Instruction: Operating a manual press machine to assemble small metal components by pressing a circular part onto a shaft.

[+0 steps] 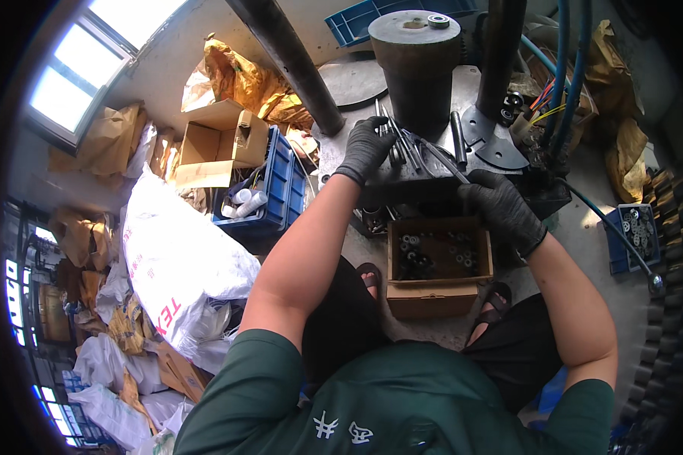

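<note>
several thin dark metal rods (402,144) under left hand (366,148), fingers clenched on them; right hand (501,206) unclear

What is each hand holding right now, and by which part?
Left hand rests on the metal rods, grip unclear. Right hand pinches a thin rod at its near end.

box (439,262) below press table (432,163) | crate (269,189) left | tray (634,236) right
</note>
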`<state>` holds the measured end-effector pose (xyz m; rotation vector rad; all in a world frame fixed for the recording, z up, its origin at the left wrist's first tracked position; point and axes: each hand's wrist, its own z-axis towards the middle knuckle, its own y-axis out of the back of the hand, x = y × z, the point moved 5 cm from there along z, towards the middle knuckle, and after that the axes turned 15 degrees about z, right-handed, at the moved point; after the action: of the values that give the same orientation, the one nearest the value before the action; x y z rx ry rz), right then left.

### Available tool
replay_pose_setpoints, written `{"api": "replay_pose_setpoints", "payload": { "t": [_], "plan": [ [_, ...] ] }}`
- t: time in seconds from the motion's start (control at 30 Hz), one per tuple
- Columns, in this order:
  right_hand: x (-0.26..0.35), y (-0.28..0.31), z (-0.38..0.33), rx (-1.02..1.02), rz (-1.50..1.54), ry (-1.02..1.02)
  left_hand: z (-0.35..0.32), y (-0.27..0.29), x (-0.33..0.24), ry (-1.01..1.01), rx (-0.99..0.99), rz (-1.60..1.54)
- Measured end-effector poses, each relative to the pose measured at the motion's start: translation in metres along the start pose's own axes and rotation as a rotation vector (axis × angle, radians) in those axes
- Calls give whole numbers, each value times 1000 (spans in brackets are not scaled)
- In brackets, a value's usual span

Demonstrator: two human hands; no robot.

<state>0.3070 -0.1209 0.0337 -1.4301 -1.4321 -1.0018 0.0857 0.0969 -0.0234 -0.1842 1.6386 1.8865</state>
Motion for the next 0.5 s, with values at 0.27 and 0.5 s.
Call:
{"api": "replay_pose_setpoints", "payload": {
  "t": [0.27,0.5],
  "plan": [
    [-2,-24,-3,95,181,56,-61,26,-61,12,268,-767],
    [-15,-56,-1,200,55,196,-126,48,-115,-96,418,-648]
  ]
}}
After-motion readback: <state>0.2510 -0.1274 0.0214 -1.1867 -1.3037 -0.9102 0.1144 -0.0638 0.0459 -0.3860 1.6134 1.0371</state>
